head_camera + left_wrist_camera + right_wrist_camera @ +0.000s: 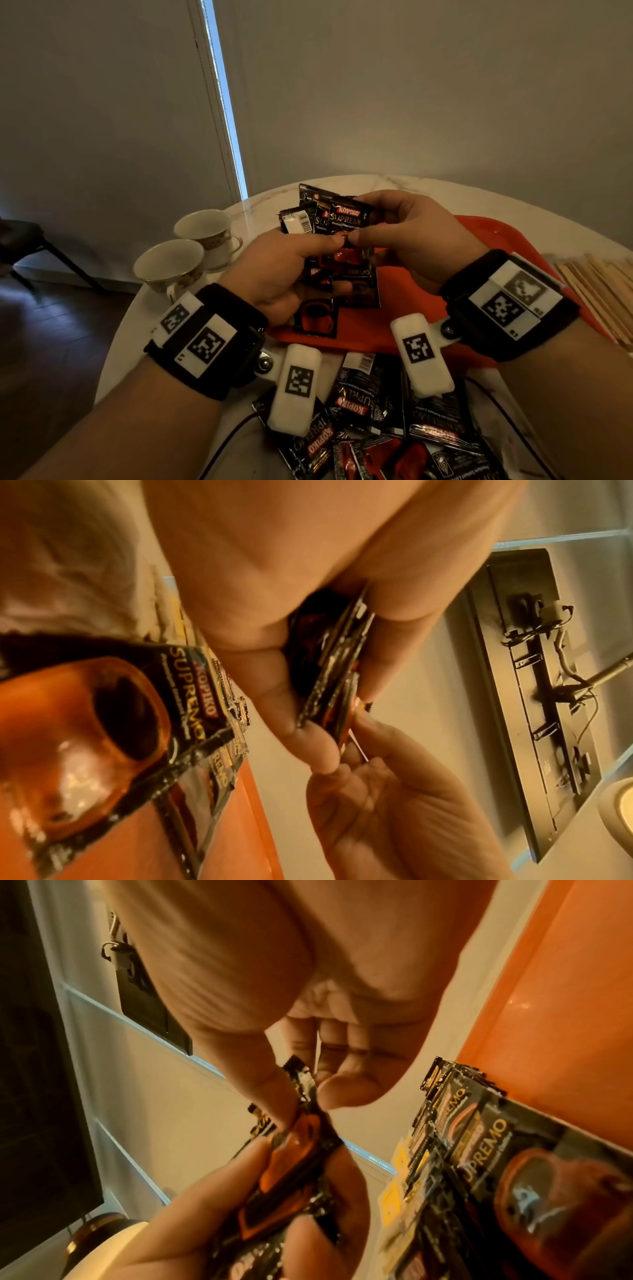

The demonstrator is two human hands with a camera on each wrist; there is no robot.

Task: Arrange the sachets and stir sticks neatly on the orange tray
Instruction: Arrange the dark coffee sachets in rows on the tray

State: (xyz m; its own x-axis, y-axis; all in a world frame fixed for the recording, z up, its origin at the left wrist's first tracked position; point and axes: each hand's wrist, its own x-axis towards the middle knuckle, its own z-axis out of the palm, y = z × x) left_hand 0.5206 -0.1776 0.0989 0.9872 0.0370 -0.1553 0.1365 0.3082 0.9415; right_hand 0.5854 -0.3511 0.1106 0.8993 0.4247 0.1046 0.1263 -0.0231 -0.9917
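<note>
Kopiko Supremo sachets (337, 226) (black, red-cup print): fanned bundle clamped in left hand (281, 274); right hand (407, 236) pinches front sachet's edge.

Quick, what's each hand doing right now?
Left hand: grips a stack of sachets.
Right hand: pinches the front sachet of that stack.

sachets (346, 219): black, red cup print, red/white logo, white barcode panel on one; tray (404, 308): orange; stir sticks (603, 291): pale wood; table (428, 192): white marble; cups (171, 267): white, floral band; wrist bands (212, 339): black, white tags with black square-code markers
</note>
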